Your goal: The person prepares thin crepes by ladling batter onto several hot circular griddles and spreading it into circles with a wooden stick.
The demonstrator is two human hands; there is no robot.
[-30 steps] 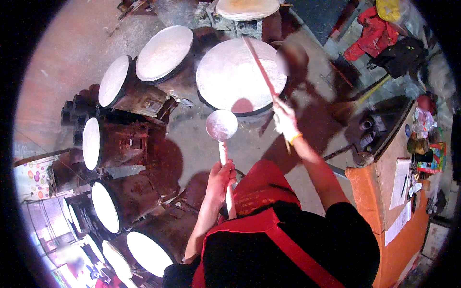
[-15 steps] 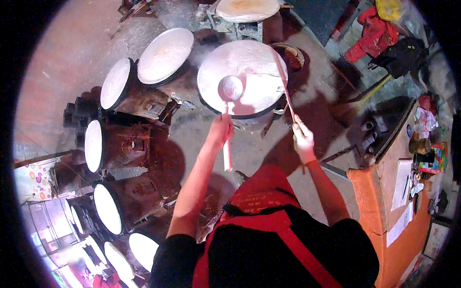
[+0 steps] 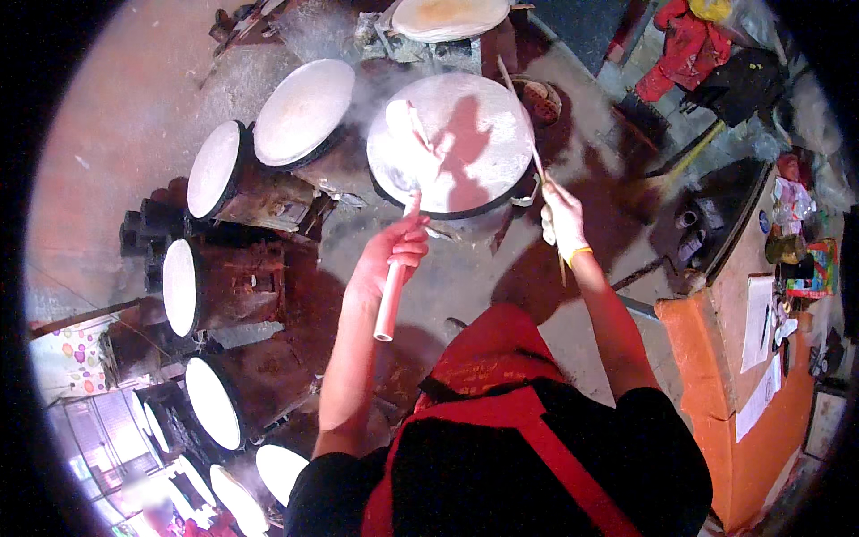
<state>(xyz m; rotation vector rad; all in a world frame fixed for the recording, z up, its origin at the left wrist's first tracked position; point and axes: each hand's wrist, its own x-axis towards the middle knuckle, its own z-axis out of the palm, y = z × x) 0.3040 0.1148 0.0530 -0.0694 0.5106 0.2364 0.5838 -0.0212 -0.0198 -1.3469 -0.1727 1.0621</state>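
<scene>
My left hand (image 3: 403, 246) grips the pale handle (image 3: 389, 304) of a ladle held out over a large round griddle (image 3: 510, 143). The ladle's head is hard to make out among a bright white splash (image 3: 410, 130), perhaps batter, and some steam; its dark shadow falls on the griddle. My right hand (image 3: 562, 215), in a white glove with a yellow cuff, is closed on a long thin stick (image 3: 514, 89) that reaches up along the griddle's right edge.
Several round griddles on rusty stoves (image 3: 178, 286) curve around my left, with another griddle (image 3: 452, 16) beyond. At right stand an orange-sided counter (image 3: 693, 385) with papers and small items, red clothing (image 3: 667, 63), and a broom (image 3: 680, 161). Black cylinders (image 3: 139, 228) lie stacked at left.
My left hand has moved forward with the ladle, its head passing over the griddle, where a white splash now shows. My right hand has shifted slightly right, the stick moving toward the griddle's edge.
</scene>
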